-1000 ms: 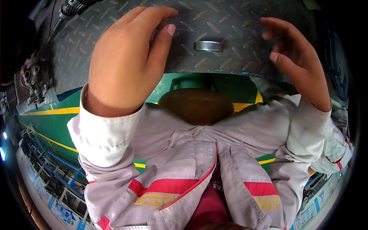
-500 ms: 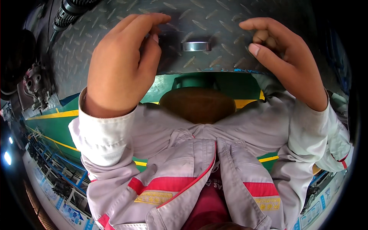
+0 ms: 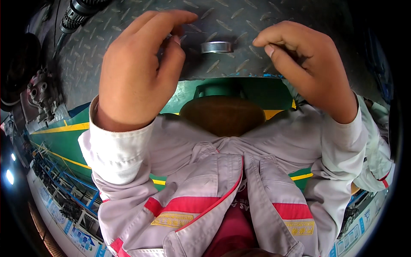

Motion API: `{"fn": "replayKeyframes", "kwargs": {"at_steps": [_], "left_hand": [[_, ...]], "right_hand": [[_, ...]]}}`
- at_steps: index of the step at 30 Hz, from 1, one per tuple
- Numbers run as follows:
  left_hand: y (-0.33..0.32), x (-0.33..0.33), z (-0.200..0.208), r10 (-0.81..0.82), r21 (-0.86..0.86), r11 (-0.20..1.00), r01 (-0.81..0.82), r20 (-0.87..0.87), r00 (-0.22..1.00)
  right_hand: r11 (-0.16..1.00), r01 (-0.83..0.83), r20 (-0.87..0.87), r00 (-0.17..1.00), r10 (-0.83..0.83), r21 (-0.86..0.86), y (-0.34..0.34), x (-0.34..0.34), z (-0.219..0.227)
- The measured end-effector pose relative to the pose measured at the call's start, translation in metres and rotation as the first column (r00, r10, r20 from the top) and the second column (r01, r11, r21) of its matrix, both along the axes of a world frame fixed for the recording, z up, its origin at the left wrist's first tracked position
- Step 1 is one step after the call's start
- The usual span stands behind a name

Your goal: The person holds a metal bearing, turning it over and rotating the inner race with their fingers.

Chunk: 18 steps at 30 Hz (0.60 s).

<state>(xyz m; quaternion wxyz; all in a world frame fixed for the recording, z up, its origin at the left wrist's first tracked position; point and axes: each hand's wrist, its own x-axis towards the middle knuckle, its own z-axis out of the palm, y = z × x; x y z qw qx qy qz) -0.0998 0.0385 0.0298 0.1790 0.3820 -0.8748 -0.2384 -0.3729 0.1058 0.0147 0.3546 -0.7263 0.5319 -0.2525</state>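
A short silvery metal ring (image 3: 216, 47) sits on the dark diamond-plate bench top (image 3: 214, 67), between my two hands and touched by neither. My left hand (image 3: 139, 64) hovers to its left. Its index finger reaches forward, with the thumb bent below and apart, and nothing shows in it. On the other side is my right hand (image 3: 306, 60), loosely curled and closer to the ring. The tips of its index finger and thumb are near each other, with nothing visible between them. The inner fingers of both hands are partly hidden.
A black cylindrical tool with a thin shaft (image 3: 70, 19) lies at the far left. Below it, at the bench's left edge, is a grimy metal part (image 3: 40, 96). A round brown stool seat (image 3: 221, 115) stands between my legs, over the green floor with yellow lines.
My right hand has moved left toward the ring, and its index finger and thumb have come closer together. My left hand has shifted slightly right. The ring sits slightly higher in the picture.
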Motion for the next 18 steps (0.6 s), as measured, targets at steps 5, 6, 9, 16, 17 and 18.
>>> {"fn": "replayKeyframes", "kwargs": {"at_steps": [5, 6, 9, 16, 17, 18], "left_hand": [[0.000, 0.003, -0.004, -0.060, -0.018, 0.998, 0.061, 0.036, 0.998], [0.001, 0.002, -0.005, -0.062, -0.005, 0.998, 0.063, 0.040, 0.997], [0.002, 0.001, -0.005, -0.081, 0.011, 0.997, 0.081, 0.035, 0.996], [0.002, 0.002, -0.004, -0.080, 0.014, 0.997, 0.079, 0.075, 0.994], [0.002, 0.002, -0.004, -0.075, 0.014, 0.997, 0.074, 0.078, 0.994], [0.003, 0.002, -0.003, -0.071, 0.012, 0.997, 0.070, 0.082, 0.994]], "right_hand": [[0.991, -0.095, -0.038, 0.995, 0.091, -0.093, -0.002, 0.018, 0.003], [0.990, -0.094, -0.031, 0.995, 0.092, -0.106, -0.002, 0.019, 0.001], [0.987, -0.095, -0.024, 0.995, 0.093, -0.130, -0.003, 0.021, -0.002], [0.989, -0.068, -0.036, 0.997, 0.064, -0.129, -0.004, 0.027, 0.000], [0.989, -0.069, -0.037, 0.997, 0.064, -0.128, -0.004, 0.028, 0.000], [0.989, -0.061, -0.036, 0.998, 0.057, -0.132, -0.004, 0.027, -0.001]]}}
